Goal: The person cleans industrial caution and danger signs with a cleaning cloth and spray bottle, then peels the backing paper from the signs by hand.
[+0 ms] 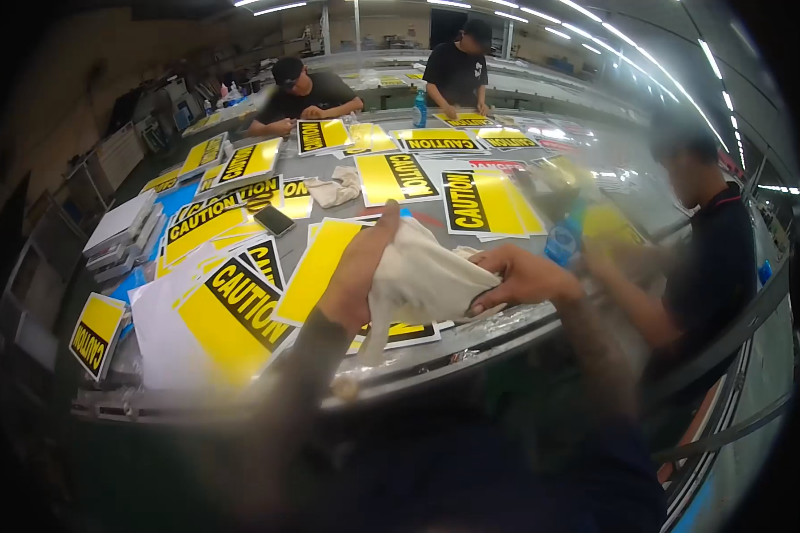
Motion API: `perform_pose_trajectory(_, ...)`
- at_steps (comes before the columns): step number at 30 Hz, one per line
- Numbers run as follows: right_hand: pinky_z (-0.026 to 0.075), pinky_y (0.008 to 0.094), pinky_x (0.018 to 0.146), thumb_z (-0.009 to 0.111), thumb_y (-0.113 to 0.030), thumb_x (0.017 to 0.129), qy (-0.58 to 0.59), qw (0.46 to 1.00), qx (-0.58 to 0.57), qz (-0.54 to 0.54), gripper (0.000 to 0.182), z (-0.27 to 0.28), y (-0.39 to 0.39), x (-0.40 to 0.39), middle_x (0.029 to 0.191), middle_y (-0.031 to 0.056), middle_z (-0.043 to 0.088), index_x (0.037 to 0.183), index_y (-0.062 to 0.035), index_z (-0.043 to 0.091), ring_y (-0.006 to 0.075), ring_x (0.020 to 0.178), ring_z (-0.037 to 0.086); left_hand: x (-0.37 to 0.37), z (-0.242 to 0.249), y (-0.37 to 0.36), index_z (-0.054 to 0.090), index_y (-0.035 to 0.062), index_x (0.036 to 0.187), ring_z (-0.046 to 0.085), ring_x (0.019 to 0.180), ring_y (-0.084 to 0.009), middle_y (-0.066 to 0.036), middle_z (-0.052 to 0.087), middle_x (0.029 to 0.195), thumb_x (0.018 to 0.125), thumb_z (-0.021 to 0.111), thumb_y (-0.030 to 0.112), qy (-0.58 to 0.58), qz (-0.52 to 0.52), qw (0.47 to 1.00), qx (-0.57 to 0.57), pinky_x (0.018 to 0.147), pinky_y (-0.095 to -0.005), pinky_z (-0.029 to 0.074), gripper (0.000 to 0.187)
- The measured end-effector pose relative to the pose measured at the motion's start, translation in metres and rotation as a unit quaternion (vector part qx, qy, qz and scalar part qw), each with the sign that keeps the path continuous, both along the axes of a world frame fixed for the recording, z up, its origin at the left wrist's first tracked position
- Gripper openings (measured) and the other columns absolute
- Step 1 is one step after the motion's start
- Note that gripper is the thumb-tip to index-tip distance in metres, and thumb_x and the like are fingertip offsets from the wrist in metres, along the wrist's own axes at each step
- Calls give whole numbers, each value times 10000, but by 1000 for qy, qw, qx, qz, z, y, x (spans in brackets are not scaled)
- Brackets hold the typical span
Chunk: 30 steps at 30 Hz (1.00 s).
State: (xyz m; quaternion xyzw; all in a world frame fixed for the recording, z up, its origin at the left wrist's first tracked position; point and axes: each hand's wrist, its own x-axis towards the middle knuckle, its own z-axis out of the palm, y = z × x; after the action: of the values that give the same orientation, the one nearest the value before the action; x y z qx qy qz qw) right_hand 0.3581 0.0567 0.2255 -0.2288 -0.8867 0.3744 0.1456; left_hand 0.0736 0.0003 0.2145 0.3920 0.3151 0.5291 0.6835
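Observation:
Both of my hands are on a white cloth [427,275], held in front of me over the near edge of the table. My left hand [356,271] has the cloth's left side, its thumb pointing up and most fingers hidden. With thumb and fingers closed, my right hand [529,277] grips the cloth's right edge. Beside my left hand is a yellow sign panel [316,271], and a caution sign [400,332] shows partly under the cloth. A small blue bit peeks out behind the cloth's top; I cannot make out what it is.
More caution signs [240,302] lie overlapping across the table. A phone [274,220] rests on them, near a crumpled cloth [333,188]. A spray bottle [420,107] stands at the back. Two people work across the table; another, at right, is near a blurred blue bottle [562,242].

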Motion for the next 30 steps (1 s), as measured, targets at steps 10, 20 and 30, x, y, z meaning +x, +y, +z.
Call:
perform_pose_trajectory(10,504,301,940,663,-288,1066,75,988,-99,-94,289,-99,4,3,1063,13,722,1170,-27,728,91,1034,626,32,-82,-47,550,-4,1455,693,1198,-186,-98,687,1348,1024,701,432,-44,-227,971,59,1029,-360,562,632)
perform_pose_trajectory(20,600,376,937,834,-229,938,215,860,-450,-112,587,-126,-75,-42,1213,84,735,1426,4,607,196,1101,710,16,-106,-10,696,-42,1079,656,901,-295,-156,677,1009,1101,609,357,458,148,795,370,783,-420,493,409)
perform_pose_trajectory(30,568,477,870,862,-239,759,189,975,-7,-117,519,-128,-75,-53,1015,283,742,1167,37,698,455,969,723,64,-129,-53,595,27,1321,577,1157,-245,-104,603,1263,1101,617,341,346,230,882,222,1043,-374,456,385)
